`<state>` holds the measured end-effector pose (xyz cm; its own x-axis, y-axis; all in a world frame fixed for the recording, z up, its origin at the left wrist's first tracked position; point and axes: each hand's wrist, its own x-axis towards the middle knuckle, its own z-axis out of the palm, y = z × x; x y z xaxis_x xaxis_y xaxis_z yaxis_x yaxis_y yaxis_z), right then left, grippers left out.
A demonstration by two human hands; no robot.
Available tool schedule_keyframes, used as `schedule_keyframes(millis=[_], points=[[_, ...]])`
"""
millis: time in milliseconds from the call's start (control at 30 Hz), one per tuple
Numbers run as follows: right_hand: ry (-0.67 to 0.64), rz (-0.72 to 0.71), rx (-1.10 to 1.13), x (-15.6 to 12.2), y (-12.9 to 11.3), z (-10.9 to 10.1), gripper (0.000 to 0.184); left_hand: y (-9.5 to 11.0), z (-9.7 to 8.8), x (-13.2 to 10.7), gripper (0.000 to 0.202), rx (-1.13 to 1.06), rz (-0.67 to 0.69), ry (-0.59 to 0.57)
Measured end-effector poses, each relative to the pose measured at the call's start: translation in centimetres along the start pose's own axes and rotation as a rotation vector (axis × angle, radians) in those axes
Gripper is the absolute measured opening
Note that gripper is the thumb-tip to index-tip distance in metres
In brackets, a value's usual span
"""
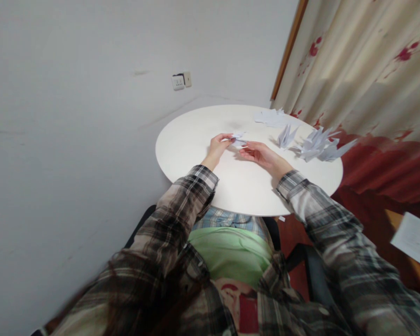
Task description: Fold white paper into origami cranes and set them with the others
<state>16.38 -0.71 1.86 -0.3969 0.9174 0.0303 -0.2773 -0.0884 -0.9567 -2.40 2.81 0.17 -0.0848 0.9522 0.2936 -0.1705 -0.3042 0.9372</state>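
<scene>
Over the middle of the round white table, a small piece of folded white paper (238, 139) is between my two hands. My left hand (219, 147) pinches its left side with thumb and fingers. At the paper's right end, the fingertips of my right hand (261, 154) close on its edge, with the lower fingers loosely curled beneath. The paper is small and pale, so its exact folds cannot be made out. To the right of my right hand stands a folded paper crane (286, 136), with a cluster of several more paper cranes (317, 143) beyond it.
White paper sheets (268, 117) lie at the far right edge of the round table (185, 144). A wall with a socket (178, 82) rises behind it. A patterned curtain (371, 70) hangs at the right. Lower right, printed paper (416, 238) rests on a wooden surface.
</scene>
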Motion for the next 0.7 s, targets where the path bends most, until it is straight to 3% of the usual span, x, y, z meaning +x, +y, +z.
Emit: schedule_keyframes(millis=[200,500,700], points=[[0.047,-0.020,0.021,0.24,0.06,-0.07,0.005,0.11,0.00,-0.08,0.016,0.001,0.001,0.006],[0.014,0.188,-0.025,0.55,0.00,-0.05,0.019,0.28,0.48,-0.27,0.014,-0.007,0.001,-0.024],[0.016,0.237,-0.034,0.39,-0.38,0.26,0.019,0.38,0.49,-0.36,0.014,-0.023,-0.002,-0.038]])
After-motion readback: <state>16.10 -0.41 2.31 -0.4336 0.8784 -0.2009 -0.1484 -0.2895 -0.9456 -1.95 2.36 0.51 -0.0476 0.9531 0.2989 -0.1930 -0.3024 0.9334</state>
